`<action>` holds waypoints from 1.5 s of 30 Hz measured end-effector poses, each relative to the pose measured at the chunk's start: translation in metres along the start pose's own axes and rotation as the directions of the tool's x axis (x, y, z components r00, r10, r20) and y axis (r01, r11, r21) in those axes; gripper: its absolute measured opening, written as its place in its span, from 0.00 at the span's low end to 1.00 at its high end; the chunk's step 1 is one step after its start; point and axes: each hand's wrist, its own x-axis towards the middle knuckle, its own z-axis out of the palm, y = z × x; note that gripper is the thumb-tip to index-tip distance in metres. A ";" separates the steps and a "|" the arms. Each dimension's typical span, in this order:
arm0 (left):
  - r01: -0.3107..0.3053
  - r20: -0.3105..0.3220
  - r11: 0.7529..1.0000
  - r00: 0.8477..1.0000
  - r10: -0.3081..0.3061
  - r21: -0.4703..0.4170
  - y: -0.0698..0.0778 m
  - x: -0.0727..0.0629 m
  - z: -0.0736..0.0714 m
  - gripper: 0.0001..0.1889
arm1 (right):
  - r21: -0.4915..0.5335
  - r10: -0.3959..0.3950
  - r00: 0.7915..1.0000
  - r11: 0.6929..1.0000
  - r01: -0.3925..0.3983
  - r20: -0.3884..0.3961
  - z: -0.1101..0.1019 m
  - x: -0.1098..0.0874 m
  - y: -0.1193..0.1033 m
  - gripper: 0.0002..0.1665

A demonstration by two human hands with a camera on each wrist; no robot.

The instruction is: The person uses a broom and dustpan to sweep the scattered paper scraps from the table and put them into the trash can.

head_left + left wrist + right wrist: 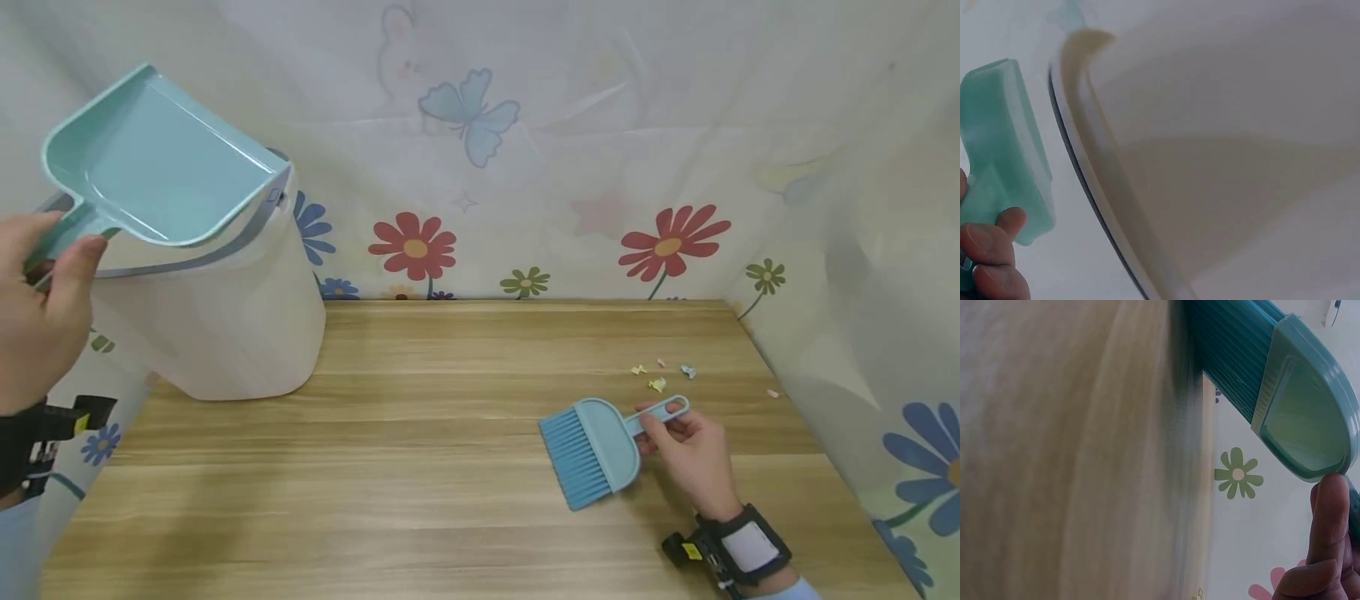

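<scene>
My left hand (pixel 45 308) grips the handle of a light blue dustpan (pixel 165 158), held up at the left. The pan tilts, its front edge overlapping the rim of a white bin (pixel 225 325) in the head view. No scraps show on the pan's surface. On the right, my right hand (pixel 693 454) pinches the handle of a small blue hand brush (pixel 600 450) low over the wooden table, bristles pointing left. In the right wrist view the bristles (pixel 1235 350) hang close to the tabletop. Beyond the brush handle lie several small paper scraps (pixel 657 384).
The wooden table (pixel 420 467) meets a white curtain (pixel 555 183) printed with flowers and a butterfly at its back and right. The bin stands at the table's left back corner. One pink scrap (pixel 773 393) lies apart near the right edge.
</scene>
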 end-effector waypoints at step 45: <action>0.383 0.840 0.826 0.510 0.183 -0.413 0.132 -0.168 0.165 0.18 | -0.542 -0.670 0.741 0.642 0.542 -0.051 -0.059 0.039 -0.037 0.23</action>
